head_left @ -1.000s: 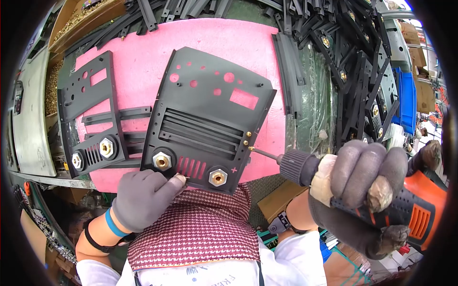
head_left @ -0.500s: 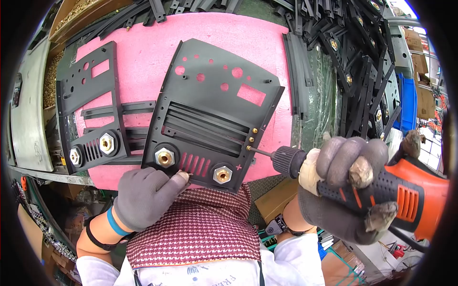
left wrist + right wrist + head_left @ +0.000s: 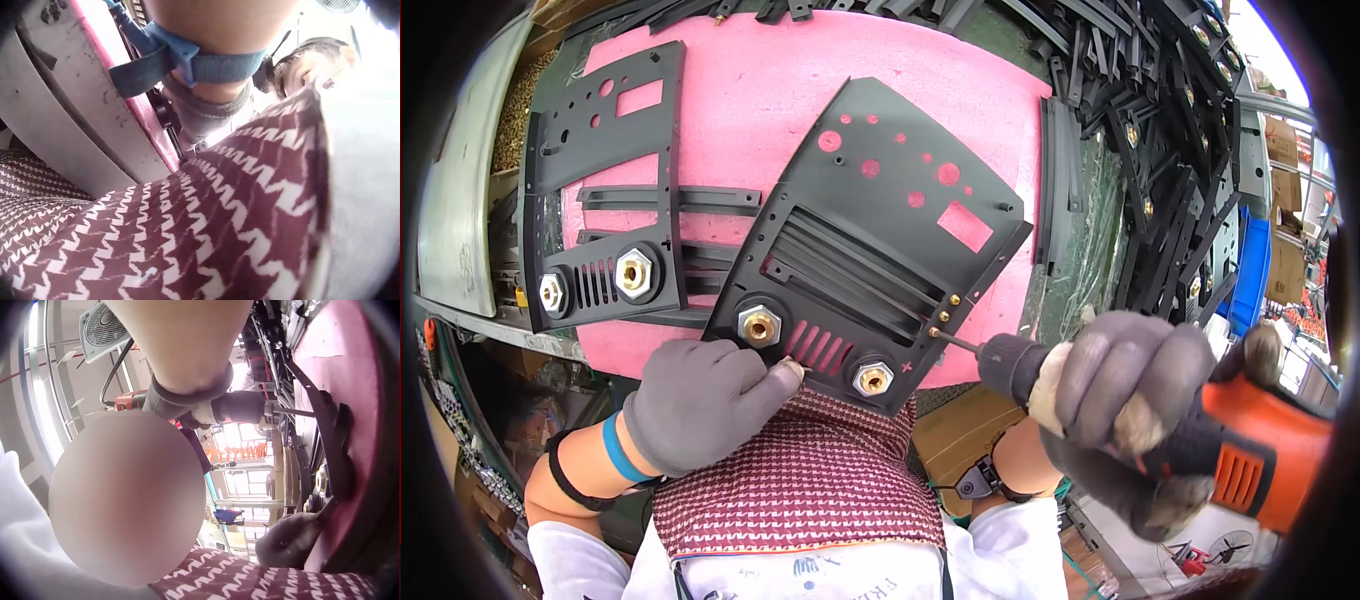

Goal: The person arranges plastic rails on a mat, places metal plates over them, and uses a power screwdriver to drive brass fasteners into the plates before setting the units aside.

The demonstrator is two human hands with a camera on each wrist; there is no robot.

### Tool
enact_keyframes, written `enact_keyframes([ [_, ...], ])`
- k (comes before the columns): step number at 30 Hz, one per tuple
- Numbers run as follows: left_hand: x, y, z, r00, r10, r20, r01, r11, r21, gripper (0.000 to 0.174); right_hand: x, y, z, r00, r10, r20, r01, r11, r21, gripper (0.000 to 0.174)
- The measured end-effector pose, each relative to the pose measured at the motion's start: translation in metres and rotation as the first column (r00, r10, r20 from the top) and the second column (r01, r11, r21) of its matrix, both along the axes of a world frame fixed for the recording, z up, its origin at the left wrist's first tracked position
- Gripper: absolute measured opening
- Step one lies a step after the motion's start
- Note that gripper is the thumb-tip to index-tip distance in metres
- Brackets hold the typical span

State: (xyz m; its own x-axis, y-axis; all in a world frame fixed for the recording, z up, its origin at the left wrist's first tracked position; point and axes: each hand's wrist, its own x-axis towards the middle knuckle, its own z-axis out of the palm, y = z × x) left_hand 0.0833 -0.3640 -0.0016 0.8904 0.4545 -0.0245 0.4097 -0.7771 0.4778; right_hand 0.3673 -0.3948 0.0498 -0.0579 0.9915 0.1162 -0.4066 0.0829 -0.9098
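Note:
A black metal panel (image 3: 890, 195) with round holes, slots and two large hex-nut brass fittings (image 3: 759, 326) lies tilted over the pink foam sheet. My gloved left hand (image 3: 705, 405) grips its lower edge beside the slots, thumb at the rim; its other fingers are curled and partly hidden. In my gloved right hand (image 3: 1125, 390) is an orange and black power screwdriver (image 3: 1240, 455). Its thin bit (image 3: 957, 342) meets a brass screw (image 3: 934, 332) on the panel's right flange. Another brass screw (image 3: 955, 300) sits farther up that flange. The right wrist view shows the bit (image 3: 294, 412) against the flange.
A similar black panel (image 3: 605, 130) lies left on the pink foam sheet (image 3: 750, 70), with loose black strips (image 3: 718, 200) beside it. Black metal parts (image 3: 1170, 180) pile up at the right, near a blue bin (image 3: 1252, 265). A box of small brass pieces (image 3: 515, 120) stands far left.
The head view has shifted and turned slightly. The bit stays at the lowest brass screw, which now sits closer to the flange. The left hand keeps its place on the panel's edge.

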Motion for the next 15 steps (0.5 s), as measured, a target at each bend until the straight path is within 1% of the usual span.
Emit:
enact_keyframes([
  [1,0.003,0.002,0.006,1.000,0.003,-0.001,-0.003,1.000,-0.003,0.023,0.004,-0.001,0.000,1.000,0.006,0.002,-0.006,1.000,-0.002,0.037],
  [3,0.019,0.010,0.019,0.999,0.038,0.036,-0.033,0.990,-0.134,0.014,0.015,0.002,0.000,1.000,0.015,0.007,-0.015,1.000,0.001,0.038],
  [4,0.032,0.014,0.020,0.999,0.042,0.033,-0.037,0.991,-0.131,0.014,0.020,0.006,0.000,1.000,0.021,0.006,-0.021,1.000,0.005,0.038],
  [6,0.060,0.033,0.020,0.996,0.049,0.073,-0.049,0.999,-0.004,0.018,0.017,0.009,-0.001,0.999,0.032,0.009,-0.033,0.999,0.024,0.039],
  [7,0.069,0.041,0.015,0.996,0.050,0.073,-0.051,0.999,0.008,0.018,0.017,0.010,-0.001,0.999,0.034,0.009,-0.034,0.999,0.036,0.039],
  [9,0.084,0.049,-0.002,0.995,-0.078,-0.061,0.083,0.993,0.081,0.015,0.018,0.011,-0.004,0.996,0.065,-0.068,-0.061,0.997,0.048,0.039],
  [10,0.086,0.048,-0.002,0.995,-0.083,-0.062,0.089,0.992,0.086,0.015,0.018,0.010,-0.004,0.996,0.059,-0.069,-0.056,0.997,0.054,0.039],
  [12,0.090,0.042,-0.003,0.991,-0.133,0.011,0.131,0.983,0.129,0.011,0.015,0.004,-0.002,0.998,-0.060,-0.027,0.061,0.998,0.029,0.040],
  [13,0.090,0.040,-0.003,0.990,-0.142,0.008,0.140,0.982,0.129,0.011,0.010,0.003,0.000,0.990,-0.139,-0.031,0.140,0.990,0.022,0.042],
  [14,0.090,0.037,-0.005,0.985,-0.171,-0.031,0.174,0.971,0.167,0.011,0.011,0.004,0.003,0.988,-0.147,-0.034,0.148,0.989,0.022,0.042],
  [15,0.091,0.035,-0.007,0.979,-0.194,-0.069,0.204,0.958,0.200,0.012,0.013,0.006,0.006,0.981,-0.173,-0.081,0.172,0.985,-0.027,0.043],
])
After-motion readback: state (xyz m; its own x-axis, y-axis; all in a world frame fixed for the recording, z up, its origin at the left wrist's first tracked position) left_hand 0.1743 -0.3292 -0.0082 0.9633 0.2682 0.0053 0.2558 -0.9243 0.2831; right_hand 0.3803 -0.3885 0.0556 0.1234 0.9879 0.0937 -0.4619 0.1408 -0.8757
